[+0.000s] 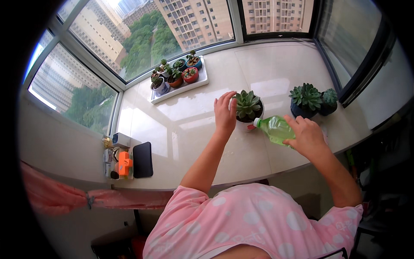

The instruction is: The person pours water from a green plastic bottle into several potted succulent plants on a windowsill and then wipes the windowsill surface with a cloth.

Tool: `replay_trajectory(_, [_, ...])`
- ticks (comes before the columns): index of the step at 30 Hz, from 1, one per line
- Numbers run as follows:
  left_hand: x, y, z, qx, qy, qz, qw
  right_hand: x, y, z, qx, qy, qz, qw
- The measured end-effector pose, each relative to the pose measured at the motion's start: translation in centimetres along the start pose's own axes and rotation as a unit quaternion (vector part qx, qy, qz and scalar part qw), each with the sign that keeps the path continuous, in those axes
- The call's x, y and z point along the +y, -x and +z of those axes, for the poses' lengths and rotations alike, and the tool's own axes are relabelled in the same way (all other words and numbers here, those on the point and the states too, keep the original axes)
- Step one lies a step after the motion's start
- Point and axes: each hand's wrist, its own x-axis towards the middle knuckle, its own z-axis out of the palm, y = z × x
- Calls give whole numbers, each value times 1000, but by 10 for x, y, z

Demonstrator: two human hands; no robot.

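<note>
A green rosette succulent (247,105) grows in dark soil in a white pot (246,126) with a red mark on its side. My left hand (225,111) is at the plant's left edge, fingers stretched and apart, holding nothing; whether the fingertips touch the leaves I cannot tell. In my right hand (305,134) lies a clear green plastic bottle (276,128), tipped nearly level. Its white-and-green neck points left, against or just beside the pot's right rim. No stream of liquid can be made out.
Two dark pots with succulents (305,97) stand right, near the open window frame (345,86). A white tray (202,77) of small potted succulents sits by the far window. At left lie a black tablet-like slab (142,159) and an orange item (125,163) among small boxes.
</note>
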Motion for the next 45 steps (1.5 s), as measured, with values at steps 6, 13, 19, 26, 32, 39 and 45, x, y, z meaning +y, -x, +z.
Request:
replay_trajectory(6, [-39, 32, -4, 56, 72, -81, 993, -6, -5, 2, 18, -5, 13, 1000])
replay_trajectory(13, [-69, 71, 7, -33, 191, -210, 958, -14, -3, 1, 14, -10, 19, 1000])
replay_trajectory(19, [-48, 78, 12, -117, 286, -334, 891, -7, 7, 6, -1, -23, 40, 999])
replay_trajectory(26, [-32, 75, 18, -154, 354, -418, 822, 14, 25, 41, 58, -151, 84, 983])
replay_trajectory(32, [-23, 70, 19, -170, 358, -453, 799, 35, 30, 94, 165, -331, 118, 922])
replay_trajectory(39, [-24, 65, 19, -183, 349, -444, 804, 62, 22, 165, 260, -588, 175, 745])
replay_trajectory(45, [-18, 64, 15, -182, 337, -459, 802, 54, 20, 175, 268, -616, 231, 704])
